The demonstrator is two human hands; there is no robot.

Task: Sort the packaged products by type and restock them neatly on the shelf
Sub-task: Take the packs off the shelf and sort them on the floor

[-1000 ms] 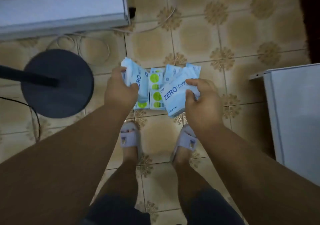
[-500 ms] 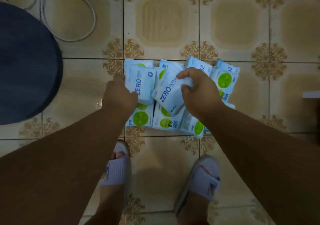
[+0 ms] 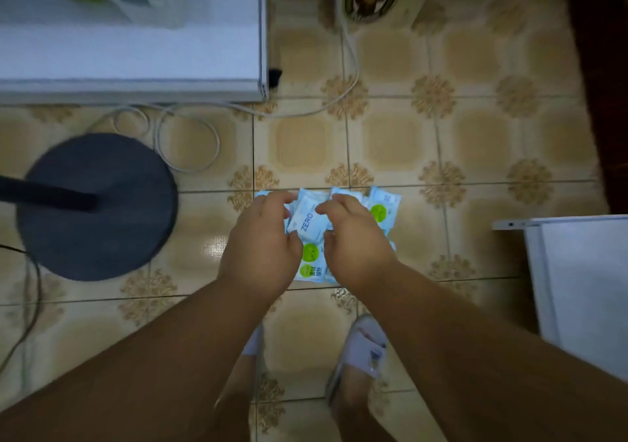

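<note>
Blue-and-white packets (image 3: 314, 266) heaped on tiled floor (image 3: 482, 142), just right of dark round stand base (image 3: 97, 207) | left hand (image 3: 260, 241) curled over heap's left side, fingertips on packet marked ZERO (image 3: 306, 222); grip unclear | right hand (image 3: 353, 241) curled over right side; grip unclear | white cabinet (image 3: 136, 50) beyond base

tiled floor (image 3: 384, 142), beige with brown floral corner motifs. lying directly on it: cluster of pale blue packets (image 3: 311, 268), some with green smiley circles, overlapping; round dark stand base (image 3: 98, 234) at left; looped white cable (image 3: 190, 135); white cabinet (image 3: 136, 50) at top left; two slippered feet (image 3: 365, 350) below.
</note>
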